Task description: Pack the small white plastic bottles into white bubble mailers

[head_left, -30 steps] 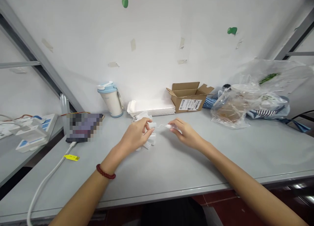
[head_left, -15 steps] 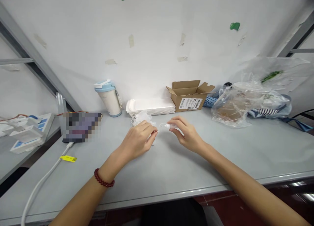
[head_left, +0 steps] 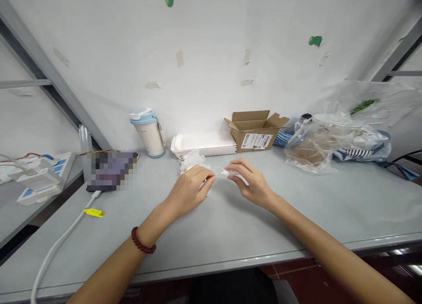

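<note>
My left hand is closed in a pinch over small white pieces near the middle of the grey table. A red bead bracelet sits on that wrist. My right hand pinches a small white tube-like piece, its tip pointing left toward my left fingertips. A thin clear loop runs between the two hands. A loose heap of small white pieces lies just behind my left hand.
At the back wall stand a blue-and-white lidded cup, a stack of white trays and an open cardboard box. Clear plastic bags lie at the right. A white cable with a yellow tag crosses the left side.
Both hands have drawn closer together; the gap between the white piece's tip and my left fingertips has shrunk. My left hand now covers the white pieces it held in view a second ago.
</note>
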`<state>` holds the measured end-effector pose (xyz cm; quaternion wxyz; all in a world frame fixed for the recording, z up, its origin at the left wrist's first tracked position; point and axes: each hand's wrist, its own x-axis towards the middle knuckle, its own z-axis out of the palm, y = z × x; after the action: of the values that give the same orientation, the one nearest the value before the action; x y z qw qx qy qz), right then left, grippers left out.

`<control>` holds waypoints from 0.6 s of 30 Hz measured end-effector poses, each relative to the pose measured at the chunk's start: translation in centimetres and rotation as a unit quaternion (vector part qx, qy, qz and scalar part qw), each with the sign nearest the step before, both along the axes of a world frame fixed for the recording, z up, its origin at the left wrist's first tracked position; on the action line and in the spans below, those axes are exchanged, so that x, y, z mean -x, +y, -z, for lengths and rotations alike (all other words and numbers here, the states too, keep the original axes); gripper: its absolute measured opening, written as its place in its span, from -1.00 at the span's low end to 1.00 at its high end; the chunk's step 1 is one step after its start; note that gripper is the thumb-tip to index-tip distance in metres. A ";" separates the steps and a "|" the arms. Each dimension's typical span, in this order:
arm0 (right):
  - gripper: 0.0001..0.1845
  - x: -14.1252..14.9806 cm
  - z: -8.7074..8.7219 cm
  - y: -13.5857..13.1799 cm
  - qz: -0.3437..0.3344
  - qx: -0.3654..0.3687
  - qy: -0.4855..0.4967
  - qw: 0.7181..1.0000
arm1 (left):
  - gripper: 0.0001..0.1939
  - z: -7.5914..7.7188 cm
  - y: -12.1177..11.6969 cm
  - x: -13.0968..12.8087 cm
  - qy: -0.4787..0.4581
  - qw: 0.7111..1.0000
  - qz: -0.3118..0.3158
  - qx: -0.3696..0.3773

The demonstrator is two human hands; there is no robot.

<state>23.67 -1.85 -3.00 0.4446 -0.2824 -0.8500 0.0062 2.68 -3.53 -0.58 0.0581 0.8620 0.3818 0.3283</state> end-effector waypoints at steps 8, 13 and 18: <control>-0.76 0.1 -0.3 -0.3 -0.009 0.005 0.012 1.000 | -0.77 -1.0 -0.6 -0.3 -0.115 0.979 -0.016 0.168; -0.76 0.1 -0.4 -0.3 -0.012 -0.005 0.017 1.000 | -0.75 -1.8 -0.9 -0.3 -0.179 0.951 -0.020 0.250; -0.77 0.2 -0.5 -0.6 -0.015 -0.001 0.023 1.000 | -0.75 -2.2 -0.9 -0.3 -0.209 0.938 -0.009 0.277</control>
<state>23.47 -2.49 -2.49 0.4637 -0.2691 -0.8439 0.0189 3.02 -4.42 1.61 0.3697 0.7203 0.4446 0.3831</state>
